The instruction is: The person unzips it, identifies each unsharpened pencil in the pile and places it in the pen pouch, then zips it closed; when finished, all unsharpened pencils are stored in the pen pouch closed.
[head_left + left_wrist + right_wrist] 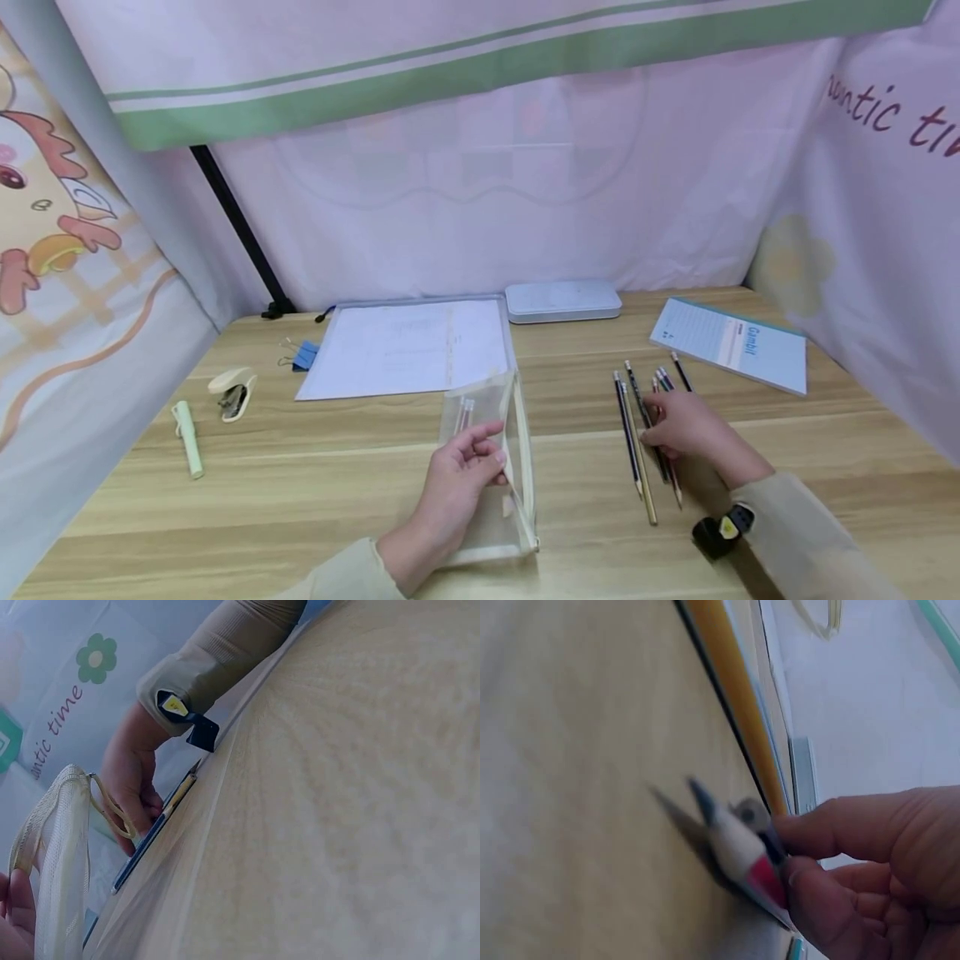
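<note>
Left hand (461, 467) grips the mesh pouch (495, 450) at its opening, holding it upright on the counter (300, 492). Right of the pouch, right hand (678, 425) pinches one of the pencils (633, 433) to lift it from the row.

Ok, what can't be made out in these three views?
- Head view: the right hand covers the middle of the pencils, so which one it pinches is unclear.
- Right wrist view: the pencil ends are motion-blurred; their count cannot be told.
- Left wrist view: the left hand is cut by the frame edge; its grip on the mesh pouch is hidden.
- Head view: print on the notebook is too small.
</note>
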Demonstrator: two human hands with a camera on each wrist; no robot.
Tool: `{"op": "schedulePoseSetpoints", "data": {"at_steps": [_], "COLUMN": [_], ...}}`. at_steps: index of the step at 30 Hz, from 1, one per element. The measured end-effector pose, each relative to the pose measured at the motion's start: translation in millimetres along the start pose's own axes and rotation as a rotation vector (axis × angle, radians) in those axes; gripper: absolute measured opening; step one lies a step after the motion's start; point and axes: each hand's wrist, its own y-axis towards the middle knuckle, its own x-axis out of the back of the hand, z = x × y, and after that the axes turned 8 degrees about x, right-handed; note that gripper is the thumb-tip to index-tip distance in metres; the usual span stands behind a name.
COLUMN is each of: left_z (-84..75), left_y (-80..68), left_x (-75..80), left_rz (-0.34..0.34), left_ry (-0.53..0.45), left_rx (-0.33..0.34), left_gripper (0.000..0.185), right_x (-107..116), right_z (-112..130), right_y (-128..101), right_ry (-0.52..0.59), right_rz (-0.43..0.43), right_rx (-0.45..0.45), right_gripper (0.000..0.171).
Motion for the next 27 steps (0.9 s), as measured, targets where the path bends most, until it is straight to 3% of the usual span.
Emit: {"op": "schedulePoseSetpoints", "data": {"at_steps": [7,17,22,27], "left_z": [1.0,-0.2,-2.1,-1.0], "left_y": [-0.6,-0.4,0.1,-0.2], "left_x": [0.3,0.3,-0.7,-1.1], "left_rz": [0.001,0.004,0.010,0.009], "left_ry": [-0.004,-0.003,-0.009,-0.013], "left_rx": [-0.003,-0.001,-0.003,0.006], "left_gripper": [0.042,0.042,0.043,0.042], "right_x": [3,-2,-9,-28], "right_z": [-6,-20,-5,26], "right_y": [7,3,-3,-9], "right_ry": [0.083,0.443,0.682,0.871], "right_rz": [0.044,-0.064,-0.144,-0.124], "right_rx": [-0.041,-0.083,-0.068,0.008], "right_gripper": [0.064,0.068,0.069,0.068]}}
